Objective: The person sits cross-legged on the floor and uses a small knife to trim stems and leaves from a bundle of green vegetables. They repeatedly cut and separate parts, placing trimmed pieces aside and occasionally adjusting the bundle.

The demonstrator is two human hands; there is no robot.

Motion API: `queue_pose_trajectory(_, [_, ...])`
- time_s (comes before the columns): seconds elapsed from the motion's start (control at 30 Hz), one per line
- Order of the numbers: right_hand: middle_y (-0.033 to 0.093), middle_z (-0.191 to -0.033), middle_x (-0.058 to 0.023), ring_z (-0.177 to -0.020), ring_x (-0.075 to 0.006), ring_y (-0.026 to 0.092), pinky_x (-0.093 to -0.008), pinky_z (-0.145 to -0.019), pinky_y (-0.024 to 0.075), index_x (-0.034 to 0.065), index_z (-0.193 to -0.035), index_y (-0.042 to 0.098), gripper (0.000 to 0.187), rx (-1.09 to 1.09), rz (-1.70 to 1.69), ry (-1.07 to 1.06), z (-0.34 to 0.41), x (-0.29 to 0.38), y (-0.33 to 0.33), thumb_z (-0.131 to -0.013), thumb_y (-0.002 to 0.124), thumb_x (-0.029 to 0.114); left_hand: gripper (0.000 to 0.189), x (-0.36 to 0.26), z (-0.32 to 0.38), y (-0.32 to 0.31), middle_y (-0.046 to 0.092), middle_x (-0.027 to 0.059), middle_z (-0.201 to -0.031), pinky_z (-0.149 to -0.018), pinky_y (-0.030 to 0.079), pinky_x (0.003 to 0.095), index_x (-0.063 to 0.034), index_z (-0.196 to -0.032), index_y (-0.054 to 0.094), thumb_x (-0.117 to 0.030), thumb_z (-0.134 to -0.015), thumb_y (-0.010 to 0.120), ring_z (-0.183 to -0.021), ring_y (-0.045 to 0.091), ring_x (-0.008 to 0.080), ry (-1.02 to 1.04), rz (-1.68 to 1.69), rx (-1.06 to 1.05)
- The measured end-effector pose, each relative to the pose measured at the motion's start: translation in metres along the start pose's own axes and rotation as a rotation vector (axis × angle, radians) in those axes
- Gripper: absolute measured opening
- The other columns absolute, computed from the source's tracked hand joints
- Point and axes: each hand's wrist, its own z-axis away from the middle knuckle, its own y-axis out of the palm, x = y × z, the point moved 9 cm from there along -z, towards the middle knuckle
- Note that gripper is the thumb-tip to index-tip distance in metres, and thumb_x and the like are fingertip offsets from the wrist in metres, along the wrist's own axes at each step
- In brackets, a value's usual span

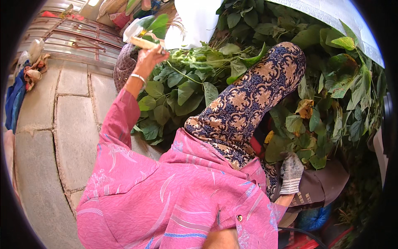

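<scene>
My left hand [149, 57], bare with a metal bangle at the wrist, is raised at the upper left. It grips a pale wooden stick-like piece [143, 43], perhaps a tool handle. Close by are a clear plastic container [131, 30] and a leafy green sprig [158, 27]; whether the hand holds these too is unclear. Cut bean-like plants [183, 90] with pods lie beneath and beside it. My right hand [291, 174], in a grey striped knit glove, is low at the right by the plant leaves [306, 124] and a brown fabric item [323, 183] bearing writing. Its fingertips are partly hidden.
My bent leg in patterned trousers [248, 96] divides the plant heaps. Left are stone floor slabs [76, 124], a metal-barred frame [74, 37] and hanging cloths [18, 93]. A checked fabric item [124, 67] lies below the left hand. A white sheet-like surface [196, 21] stands behind.
</scene>
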Motion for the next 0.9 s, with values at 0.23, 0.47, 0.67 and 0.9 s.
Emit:
queue_pose_trajectory(0.23, [0.056, -0.066, -0.0028, -0.056, -0.0097, 0.046, -0.0261, -0.054, 0.0386, 0.0006, -0.085, 0.064, 0.028, 0.009, 0.134, -0.053, 0.001, 0.019, 0.002, -0.091, 0.047, 0.021, 0.023, -0.147, -0.072, 0.021, 0.063, 0.0182, -0.092, -0.082, 0.057, 0.0396, 0.0105, -0.097, 0.055, -0.010, -0.087, 0.060, -0.091, 0.065, 0.0327, 0.449, -0.146, 0.319])
queue_pose_trajectory(0.47, [0.059, -0.067, -0.0086, -0.058, -0.0152, 0.050, -0.0307, -0.058, 0.0430, -0.0023, -0.086, 0.063, 0.026, -0.019, 0.103, -0.023, 0.003, 0.017, -0.002, -0.090, 0.046, 0.017, 0.032, -0.286, -0.072, 0.080, 0.065, 0.0171, -0.085, -0.072, 0.057, 0.0372, -0.0008, -0.114, 0.055, -0.010, -0.084, 0.060, -0.084, 0.066, 0.0292, 0.687, -0.580, 0.332])
queue_pose_trajectory(0.67, [0.054, -0.064, -0.0079, -0.059, -0.0151, 0.048, -0.0320, -0.057, 0.0424, -0.0044, -0.084, 0.060, 0.027, -0.012, 0.156, -0.116, 0.001, 0.022, 0.006, -0.090, 0.049, 0.020, 0.040, -0.336, -0.053, 0.134, 0.065, 0.0174, -0.083, -0.068, 0.056, 0.0377, -0.0057, -0.121, 0.051, -0.010, -0.082, 0.060, -0.080, 0.066, 0.0288, 0.652, -0.937, 0.434])
queue_pose_trajectory(0.9, [0.045, -0.057, 0.0012, -0.046, -0.0085, 0.040, -0.0258, -0.042, 0.0317, 0.0068, -0.075, 0.054, 0.023, 0.022, 0.013, 0.026, -0.008, -0.016, 0.000, -0.090, 0.052, 0.024, 0.050, -0.255, -0.080, 0.169, 0.065, 0.0177, -0.080, -0.063, 0.055, 0.0383, -0.0116, -0.129, 0.047, -0.009, -0.081, 0.060, -0.075, 0.066, 0.0283, 0.382, -1.549, 0.865])
